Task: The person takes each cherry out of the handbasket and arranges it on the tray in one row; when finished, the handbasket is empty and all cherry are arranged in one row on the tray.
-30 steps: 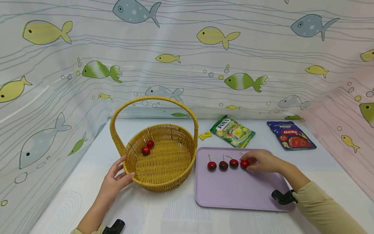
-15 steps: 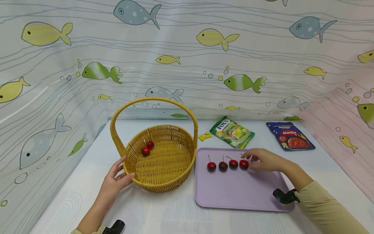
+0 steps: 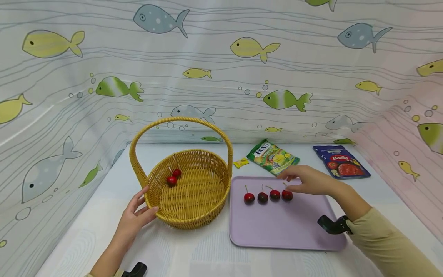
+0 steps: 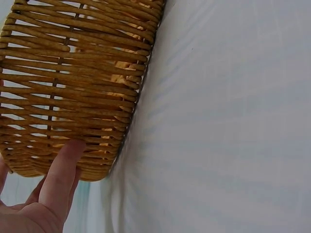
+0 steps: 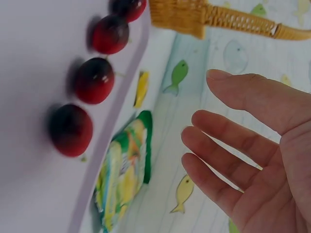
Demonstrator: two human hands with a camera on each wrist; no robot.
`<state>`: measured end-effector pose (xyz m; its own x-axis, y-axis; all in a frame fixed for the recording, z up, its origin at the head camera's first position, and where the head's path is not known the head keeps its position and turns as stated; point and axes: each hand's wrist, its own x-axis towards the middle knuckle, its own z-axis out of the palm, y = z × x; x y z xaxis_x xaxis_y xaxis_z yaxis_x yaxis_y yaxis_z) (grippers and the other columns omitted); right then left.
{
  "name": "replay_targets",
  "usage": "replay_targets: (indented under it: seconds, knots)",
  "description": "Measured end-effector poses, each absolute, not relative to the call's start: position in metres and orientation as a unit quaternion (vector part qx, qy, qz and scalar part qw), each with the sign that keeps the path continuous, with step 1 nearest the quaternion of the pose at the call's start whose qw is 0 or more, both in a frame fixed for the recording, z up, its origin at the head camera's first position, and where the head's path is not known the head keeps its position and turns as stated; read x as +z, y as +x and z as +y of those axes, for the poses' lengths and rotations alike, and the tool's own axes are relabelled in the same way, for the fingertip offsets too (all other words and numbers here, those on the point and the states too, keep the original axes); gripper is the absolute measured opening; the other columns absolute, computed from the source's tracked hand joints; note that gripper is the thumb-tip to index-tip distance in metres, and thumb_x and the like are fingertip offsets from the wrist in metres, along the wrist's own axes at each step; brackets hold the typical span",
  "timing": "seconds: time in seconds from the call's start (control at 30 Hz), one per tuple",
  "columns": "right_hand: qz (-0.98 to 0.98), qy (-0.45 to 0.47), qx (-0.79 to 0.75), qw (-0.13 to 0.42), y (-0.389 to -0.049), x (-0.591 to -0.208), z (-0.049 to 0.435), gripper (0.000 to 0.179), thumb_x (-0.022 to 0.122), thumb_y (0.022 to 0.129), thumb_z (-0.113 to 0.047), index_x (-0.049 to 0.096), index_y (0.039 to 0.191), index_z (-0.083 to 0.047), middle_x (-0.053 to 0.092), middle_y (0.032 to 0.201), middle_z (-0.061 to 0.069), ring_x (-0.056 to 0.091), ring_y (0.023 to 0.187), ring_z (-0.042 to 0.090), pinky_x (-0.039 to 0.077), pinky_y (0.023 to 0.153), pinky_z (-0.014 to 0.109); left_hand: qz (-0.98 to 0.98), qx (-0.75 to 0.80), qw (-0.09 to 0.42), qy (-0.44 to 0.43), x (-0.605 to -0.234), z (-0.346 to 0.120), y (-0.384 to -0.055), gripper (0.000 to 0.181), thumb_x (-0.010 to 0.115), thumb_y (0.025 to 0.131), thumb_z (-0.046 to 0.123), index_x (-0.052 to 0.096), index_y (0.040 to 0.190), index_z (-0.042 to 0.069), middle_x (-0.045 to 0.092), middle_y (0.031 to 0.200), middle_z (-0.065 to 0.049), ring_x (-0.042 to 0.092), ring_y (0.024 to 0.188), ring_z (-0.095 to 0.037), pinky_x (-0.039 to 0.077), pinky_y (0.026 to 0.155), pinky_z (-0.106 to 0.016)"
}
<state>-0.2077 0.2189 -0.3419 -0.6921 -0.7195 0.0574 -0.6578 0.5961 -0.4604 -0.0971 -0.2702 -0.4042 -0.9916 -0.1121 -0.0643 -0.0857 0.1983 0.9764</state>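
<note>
A yellow wicker basket (image 3: 194,222) with a tall arched handle stands left of centre, with two red cherries (image 3: 171,181) inside. My left hand (image 3: 133,217) rests with spread, fairly straight fingers on the basket's outer left side. In the left wrist view a fingertip (image 4: 73,147) touches the weave. To the right lies a lilac tray (image 3: 277,229) with several dark red cherries (image 3: 262,197) in a row, stems pointing back. Above the rightmost cherry (image 3: 287,196) hovers my right hand (image 3: 308,181), its fingers loosely extended. The right wrist view shows nothing between thumb and fingers.
Behind the tray lie a green Fox's candy bag (image 3: 273,157) and a small yellow wrapped sweet (image 3: 241,162). A blue Barilla pouch (image 3: 340,161) is at the back right. A fish-patterned curtain (image 3: 221,88) closes off the back and sides.
My right hand has drawn away from the rightmost cherry, lifting up and back. That cherry stays on the tray, in the row. The left hand keeps its place on the basket.
</note>
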Motion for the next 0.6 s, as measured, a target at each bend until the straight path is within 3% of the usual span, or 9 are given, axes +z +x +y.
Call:
replay_targets:
  seconds: [0.23,0.6]
  knots:
    - [0.877,-0.422,-0.218,0.068,-0.203,-0.327,0.19,0.03,0.068,0.085,-0.012,0.063,0.114,-0.015,0.061,0.108,-0.005,0.056,0.095,0.014,0.051,0.081,0.04,-0.771,-0.633,0.009,0.066,-0.405,-0.27,-0.097,0.077,0.062,0.09,0.013,0.015,0.15,0.017,0.018,0.144,-0.025,0.04,0.119,-0.031,0.051,0.079,-0.025]
    - [0.858,-0.471,-0.193,0.074,-0.201,-0.311,0.145,0.03,0.068,0.086,-0.017,0.063,0.115,-0.016,0.059,0.111,-0.008,0.055,0.096,0.01,0.049,0.082,0.031,-0.768,-0.638,0.014,0.061,-0.406,-0.271,-0.097,0.075,0.063,0.089,0.013,0.017,0.149,0.016,0.021,0.142,-0.024,0.051,0.101,-0.004,0.052,0.08,-0.028]
